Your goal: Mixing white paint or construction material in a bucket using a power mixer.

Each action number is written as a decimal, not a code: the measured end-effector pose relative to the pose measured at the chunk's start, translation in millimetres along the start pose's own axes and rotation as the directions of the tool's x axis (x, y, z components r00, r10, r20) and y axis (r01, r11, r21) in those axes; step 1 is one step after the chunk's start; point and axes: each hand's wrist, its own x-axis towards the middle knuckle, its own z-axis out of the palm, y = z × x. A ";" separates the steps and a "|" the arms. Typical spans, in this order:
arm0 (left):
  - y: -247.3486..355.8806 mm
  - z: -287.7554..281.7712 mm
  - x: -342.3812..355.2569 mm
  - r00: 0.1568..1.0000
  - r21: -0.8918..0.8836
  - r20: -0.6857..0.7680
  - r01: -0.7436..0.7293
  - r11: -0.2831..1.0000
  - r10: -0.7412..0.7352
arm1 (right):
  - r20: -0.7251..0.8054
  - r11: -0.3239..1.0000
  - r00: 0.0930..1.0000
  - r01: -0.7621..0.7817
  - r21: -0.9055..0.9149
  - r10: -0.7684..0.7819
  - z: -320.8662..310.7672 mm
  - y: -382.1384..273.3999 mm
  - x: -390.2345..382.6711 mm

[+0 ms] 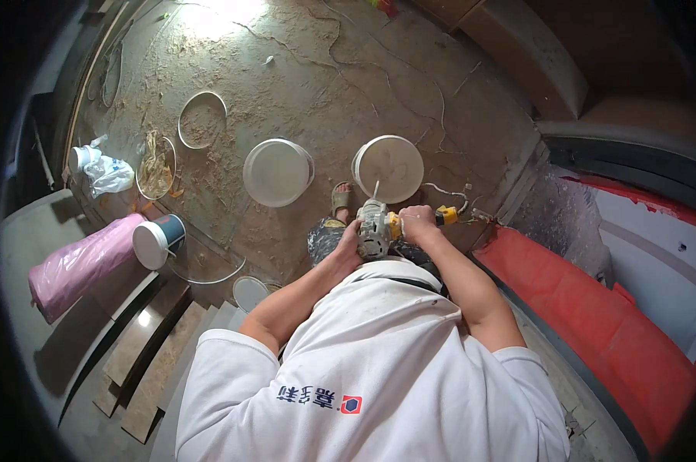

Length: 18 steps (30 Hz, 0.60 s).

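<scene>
A dusty power tool [374,231] with yellow parts is held at my waist, its pale shaft pointing toward a white bucket [388,152] that has pale liquid in it. My left hand [350,239] is wrapped around the left side of the tool's body. My right hand [419,225] grips its handle on the right. A second white bucket [277,171] with pale contents stands to the left of the first. A cord [456,192] curves on the floor beside the right bucket.
A pink wrapped roll [82,266], blue-and-white bucket [154,244], white bag [110,175] and straw-filled container [155,165] lie left. An empty-looking pail [202,119], loose cords and debris are on the dusty floor [309,77]. Steps [144,362] are lower left; a red-covered ledge [586,323] runs along the right.
</scene>
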 end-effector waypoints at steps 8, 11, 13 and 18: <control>0.1 -0.5 3.0 0.999 -0.031 -0.027 0.030 0.999 -0.030 | 0.014 1.000 1.000 0.002 0.012 -0.002 2.6 -0.3 -3.1; 0.8 -1.0 2.4 0.999 0.016 -0.036 0.035 0.999 -0.034 | -0.009 1.000 1.000 -0.005 0.026 0.005 10.1 0.6 -1.8; -0.5 1.3 1.3 0.999 0.010 -0.042 0.034 0.999 -0.034 | -0.008 1.000 1.000 -0.002 0.029 0.002 16.3 2.0 0.3; -1.5 1.1 -2.0 0.997 -0.013 -0.067 0.022 1.000 -0.023 | -0.021 0.999 1.000 0.008 0.037 -0.007 15.8 0.4 -1.4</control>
